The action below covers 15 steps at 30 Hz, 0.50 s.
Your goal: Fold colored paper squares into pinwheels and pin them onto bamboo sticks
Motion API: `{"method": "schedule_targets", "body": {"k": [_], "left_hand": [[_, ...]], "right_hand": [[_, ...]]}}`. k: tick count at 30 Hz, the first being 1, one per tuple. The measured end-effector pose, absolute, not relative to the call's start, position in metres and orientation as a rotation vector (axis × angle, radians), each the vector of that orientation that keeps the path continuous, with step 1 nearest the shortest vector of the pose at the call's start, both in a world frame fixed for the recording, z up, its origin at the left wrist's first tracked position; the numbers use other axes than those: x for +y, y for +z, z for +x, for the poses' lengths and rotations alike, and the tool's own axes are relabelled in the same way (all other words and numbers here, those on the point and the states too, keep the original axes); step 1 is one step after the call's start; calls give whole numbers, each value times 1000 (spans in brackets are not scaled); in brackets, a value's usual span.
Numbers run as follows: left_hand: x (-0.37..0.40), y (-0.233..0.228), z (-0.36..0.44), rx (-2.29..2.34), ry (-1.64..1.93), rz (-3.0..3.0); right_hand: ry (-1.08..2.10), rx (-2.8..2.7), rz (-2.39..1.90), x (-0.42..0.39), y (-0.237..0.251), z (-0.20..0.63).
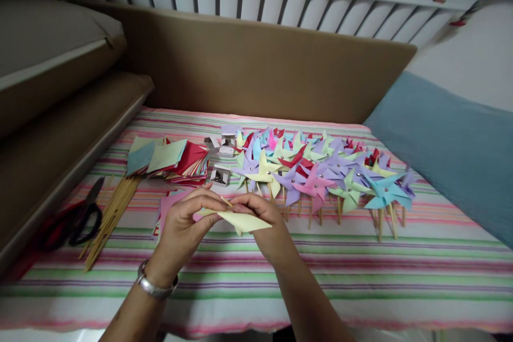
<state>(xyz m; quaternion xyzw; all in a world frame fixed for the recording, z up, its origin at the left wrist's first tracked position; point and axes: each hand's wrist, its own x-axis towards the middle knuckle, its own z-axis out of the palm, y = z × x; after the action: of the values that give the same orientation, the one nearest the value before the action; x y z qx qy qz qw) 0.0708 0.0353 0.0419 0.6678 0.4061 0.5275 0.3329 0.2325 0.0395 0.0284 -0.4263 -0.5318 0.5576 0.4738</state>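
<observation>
Pale yellow folded-paper piece (247, 222) sits between the two hands, just under the fingertips, broad flap toward the right wrist. Left hand (187, 219): thumb and fingers pinched on its left side. Right hand (262, 212): fingers bent in behind it; paper hides their tips, cannot tell whether clamped. Slim tan wooden stick (226, 201): end shows just above the piece. Multicoloured paper pinwheels (315, 186): beyond and right of the piece. Tan wooden stick bundle (114, 214), black-handled scissors (86, 219): left of it.
</observation>
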Motion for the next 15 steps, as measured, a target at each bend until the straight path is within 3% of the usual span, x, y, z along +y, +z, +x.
{"method": "schedule_targets", "body": {"k": [15], "left_hand": [[35,36,63,1100,1402,1660]], "right_hand": [[1322,-1308,-1047,37,30,223]]}}
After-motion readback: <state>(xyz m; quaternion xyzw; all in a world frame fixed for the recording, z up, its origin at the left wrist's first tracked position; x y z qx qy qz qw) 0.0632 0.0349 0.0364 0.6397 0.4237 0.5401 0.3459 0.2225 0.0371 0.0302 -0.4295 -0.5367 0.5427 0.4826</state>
